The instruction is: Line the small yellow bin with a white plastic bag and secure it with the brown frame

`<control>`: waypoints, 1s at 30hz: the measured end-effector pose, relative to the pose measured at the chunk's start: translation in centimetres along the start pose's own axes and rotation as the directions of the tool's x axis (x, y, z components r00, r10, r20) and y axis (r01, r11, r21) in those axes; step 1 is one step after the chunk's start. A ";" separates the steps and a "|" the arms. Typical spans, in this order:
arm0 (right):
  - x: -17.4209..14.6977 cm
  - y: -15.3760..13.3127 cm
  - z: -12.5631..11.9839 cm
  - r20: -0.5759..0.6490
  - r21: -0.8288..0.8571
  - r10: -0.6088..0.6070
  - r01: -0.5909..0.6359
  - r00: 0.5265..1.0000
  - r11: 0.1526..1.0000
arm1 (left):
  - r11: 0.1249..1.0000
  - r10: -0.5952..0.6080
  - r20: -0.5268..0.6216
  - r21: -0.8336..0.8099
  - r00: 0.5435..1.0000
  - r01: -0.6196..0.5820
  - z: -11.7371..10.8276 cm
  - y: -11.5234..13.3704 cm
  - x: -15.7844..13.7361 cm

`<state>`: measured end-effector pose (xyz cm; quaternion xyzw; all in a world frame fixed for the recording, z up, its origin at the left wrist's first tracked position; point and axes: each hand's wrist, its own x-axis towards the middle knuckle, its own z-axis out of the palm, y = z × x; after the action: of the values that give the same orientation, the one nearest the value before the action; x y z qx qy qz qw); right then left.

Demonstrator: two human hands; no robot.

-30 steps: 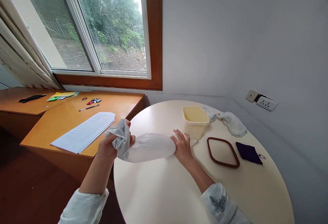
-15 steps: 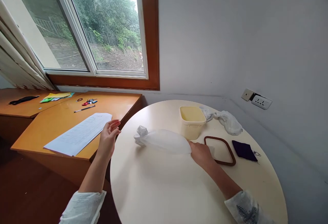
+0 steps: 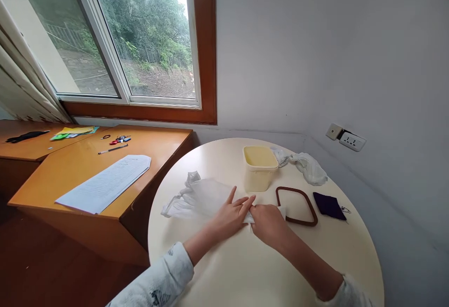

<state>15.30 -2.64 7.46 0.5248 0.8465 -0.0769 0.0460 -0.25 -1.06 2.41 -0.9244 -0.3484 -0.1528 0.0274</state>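
A thin white plastic bag [image 3: 201, 199] lies crumpled and partly flattened across the round table [image 3: 217, 274]. My left hand [image 3: 228, 215] rests on the bag near its right end, fingers spread. Right beside it, my right hand [image 3: 269, 225] is closed on that end of the bag, and a bit of white shows past its knuckles. Behind my hands stands a pale yellow plastic tub [image 3: 260, 179]. A brown rounded-square frame [image 3: 308, 222] lies just right of my right hand.
Farther right is a dark purple cloth [image 3: 329, 205] with a small wire-like piece at its edge. Another knotted white bag [image 3: 311, 169] lies behind the frame. On the left, an orange desk [image 3: 164, 141] holds paper sheets [image 3: 108, 183], a pen [image 3: 112, 149] and keys [image 3: 121, 140].
My left hand has come from the table's left edge onto the bag beside my right hand. The bag was puffed up and gathered at its left end; now it is flatter and spread out.
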 end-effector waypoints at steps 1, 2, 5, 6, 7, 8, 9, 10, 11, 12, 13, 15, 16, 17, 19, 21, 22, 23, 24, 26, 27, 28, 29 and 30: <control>-0.3 0.0 0.0 -0.012 -0.010 -0.013 0.013 1.000 1.000 | 1.000 0.004 -0.011 0.022 1.000 -0.004 0.4 -0.3 -0.1; -0.7 0.1 -0.1 -0.026 -0.024 -0.033 0.032 0.999 0.999 | 0.999 0.009 -0.017 0.045 1.000 -0.008 0.6 -0.6 -0.3; -1.7 0.3 -0.3 -0.004 -0.052 -0.071 0.070 0.997 0.996 | 0.994 0.013 -0.006 0.110 1.000 -0.012 0.9 -1.6 -1.0; -2.0 0.3 -0.5 0.018 -0.054 -0.081 0.082 0.997 0.995 | 0.991 0.011 0.007 0.130 1.000 -0.012 0.8 -2.0 -1.3; -2.3 0.4 -0.7 0.048 -0.055 -0.089 0.091 0.995 0.994 | 0.989 0.007 0.022 0.148 1.000 -0.010 0.8 -2.3 -1.6; -2.5 0.5 -0.8 0.083 -0.058 -0.092 0.097 0.992 0.994 | 0.987 -0.002 0.035 0.162 0.999 -0.004 0.6 -2.7 -2.0; -2.8 0.7 -0.9 0.116 -0.061 -0.093 0.101 0.989 0.993 | 0.985 -0.016 0.047 0.173 0.999 0.007 0.5 -3.1 -2.3; -3.0 0.9 -1.0 0.145 -0.062 -0.093 0.103 0.985 0.993 | 0.983 -0.035 0.055 0.181 0.998 0.025 0.3 -3.6 -2.7; -3.2 1.2 -0.9 0.169 -0.058 -0.092 0.103 0.981 0.993 | 0.982 -0.056 0.060 0.186 0.997 0.044 0.1 -4.0 -3.1; -3.4 1.6 -0.8 0.184 -0.049 -0.092 0.103 0.979 0.993 | 0.980 -0.073 0.064 0.190 0.995 0.060 -0.1 -4.4 -3.5; -3.5 2.0 -0.6 0.195 -0.032 -0.092 0.100 0.977 0.995 | 0.978 -0.088 0.066 0.193 0.994 0.074 -0.4 -4.9 -3.8; -3.9 2.8 -0.3 0.195 0.038 -0.097 0.091 0.976 0.995 | 0.974 -0.115 0.071 0.202 0.991 0.099 -0.8 -5.7 -4.5; -4.1 3.2 -0.2 0.181 0.084 -0.104 0.090 0.978 0.992 | 0.972 -0.129 0.079 0.208 0.989 0.110 -1.0 -6.1 -4.8; -4.3 3.7 -0.2 0.158 0.139 -0.109 0.087 0.981 0.986 | 0.969 -0.144 0.091 0.214 0.985 0.122 -1.2 -6.4 -5.1; -4.5 4.5 -0.2 0.110 0.298 -0.116 0.078 0.987 0.951 | 0.963 -0.190 0.126 0.219 0.974 0.160 -1.5 -7.1 -5.5; -4.4 5.5 -0.2 0.078 0.490 -0.105 0.054 0.991 0.870 | 0.954 -0.254 0.158 0.207 0.954 0.219 -1.7 -7.6 -6.0; -4.2 5.9 -0.1 0.076 0.581 -0.087 0.027 0.993 0.813 | 0.947 -0.287 0.165 0.199 0.944 0.253 -1.8 -7.8 -6.1; -4.0 6.4 0.0 0.079 0.660 -0.065 -0.003 0.995 0.752 | 0.939 -0.317 0.168 0.193 0.933 0.284 -1.9 -8.0 -6.3; -3.7 6.8 0.2 0.080 0.719 -0.038 -0.032 0.996 0.694 | 0.931 -0.343 0.168 0.191 0.924 0.311 -2.0 -8.3 -6.4; -3.2 7.4 0.6 0.073 0.802 0.027 -0.075 0.997 0.592 | 0.918 -0.380 0.166 0.192 0.910 0.348 -2.2 -8.7 -6.6; -3.0 7.6 0.7 0.061 0.837 0.055 -0.082 0.997 0.541 | 0.910 -0.398 0.166 0.192 0.902 0.367 -2.3 -8.9 -6.7; -2.8 7.8 0.8 0.049 0.869 0.084 -0.084 0.995 0.487 | 0.903 -0.417 0.168 0.191 0.893 0.386 -2.4 -9.1 -6.8; -2.7 7.8 0.8 0.041 0.898 0.114 -0.086 0.993 0.431 | 0.895 -0.436 0.169 0.190 0.884 0.404 -2.5 -9.3 -6.9; -2.7 7.8 0.6 0.039 0.925 0.142 -0.090 0.989 0.370 | 0.886 -0.454 0.171 0.189 0.875 0.423 -2.7 -9.4 -7.0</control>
<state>23.46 -1.68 6.60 0.5210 0.6218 -0.5194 -0.2687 -12.10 1.20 2.33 -0.8275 -0.5601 -0.0303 0.0225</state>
